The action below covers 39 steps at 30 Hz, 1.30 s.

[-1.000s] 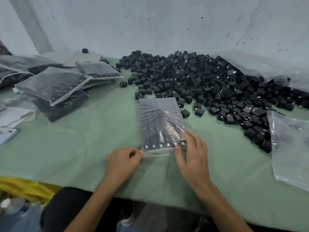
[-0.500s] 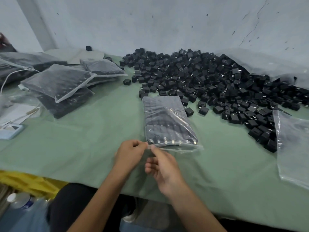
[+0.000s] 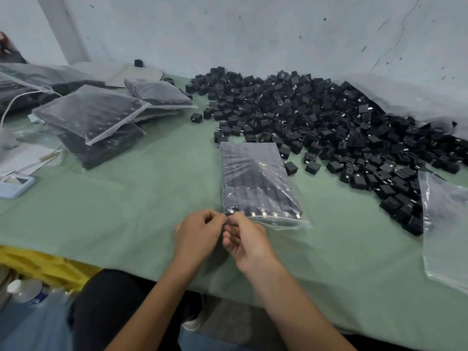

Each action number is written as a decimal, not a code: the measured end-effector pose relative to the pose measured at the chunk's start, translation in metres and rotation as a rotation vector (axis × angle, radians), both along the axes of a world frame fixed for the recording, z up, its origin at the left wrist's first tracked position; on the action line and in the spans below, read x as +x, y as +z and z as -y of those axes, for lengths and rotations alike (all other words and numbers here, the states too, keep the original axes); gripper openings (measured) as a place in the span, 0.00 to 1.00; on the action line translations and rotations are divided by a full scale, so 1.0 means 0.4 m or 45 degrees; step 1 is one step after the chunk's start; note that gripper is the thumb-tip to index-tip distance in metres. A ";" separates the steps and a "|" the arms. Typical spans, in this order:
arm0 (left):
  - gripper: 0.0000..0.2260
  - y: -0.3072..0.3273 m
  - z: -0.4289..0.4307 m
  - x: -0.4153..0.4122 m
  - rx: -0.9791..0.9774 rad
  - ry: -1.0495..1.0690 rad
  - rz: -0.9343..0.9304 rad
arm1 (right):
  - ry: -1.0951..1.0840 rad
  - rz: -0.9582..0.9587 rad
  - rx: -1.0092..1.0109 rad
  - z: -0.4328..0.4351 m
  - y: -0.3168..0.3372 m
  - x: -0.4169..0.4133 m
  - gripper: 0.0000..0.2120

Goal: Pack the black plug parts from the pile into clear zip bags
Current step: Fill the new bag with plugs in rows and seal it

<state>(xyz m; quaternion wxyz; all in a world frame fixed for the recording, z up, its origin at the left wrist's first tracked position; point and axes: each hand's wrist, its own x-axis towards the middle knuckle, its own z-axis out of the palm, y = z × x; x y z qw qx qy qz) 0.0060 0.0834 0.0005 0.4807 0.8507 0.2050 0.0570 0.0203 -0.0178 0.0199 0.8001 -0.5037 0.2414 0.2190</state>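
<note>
- Currently one filled zip bag [image 3: 258,183] lies flat on the bench [image 3: 126,203], just in front of the pile [image 3: 316,117]. Its mouth faces the person, with rows of black plug parts [image 3: 260,196] inside.
- Left hand [image 3: 200,231]: fingers [image 3: 214,220] curled, pinching the bag's near-left corner.
- Right hand [image 3: 247,239] touches the left one, fingers [image 3: 236,220] clamped on the zip strip right beside that corner.
- The mouth to the right of the pinch bulges and looks unsealed, so I'd say the seal is only starting. The zip has yet to be run across to the far corner.
- Done so far: several packed bags [image 3: 93,115] stacked at far left.
- Left to do: the pile along the wall [image 3: 253,34] is large — visibly far more loose parts than bagged ones.
- Empty clear bags [image 3: 445,236] wait at the right edge.
- Estimate: most of the job remains.
</note>
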 end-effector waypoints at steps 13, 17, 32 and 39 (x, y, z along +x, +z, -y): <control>0.14 0.008 -0.001 -0.001 0.020 -0.012 -0.032 | -0.027 0.047 -0.087 -0.012 -0.001 -0.005 0.12; 0.11 0.004 -0.007 0.005 -0.005 0.001 -0.045 | -0.020 0.040 -0.066 -0.008 -0.002 -0.010 0.06; 0.11 -0.009 0.001 0.007 0.118 0.035 -0.043 | -0.088 0.066 -0.079 -0.012 -0.004 -0.018 0.13; 0.10 0.000 -0.007 0.004 0.084 -0.001 -0.057 | -0.083 0.057 -0.081 -0.008 -0.008 -0.026 0.10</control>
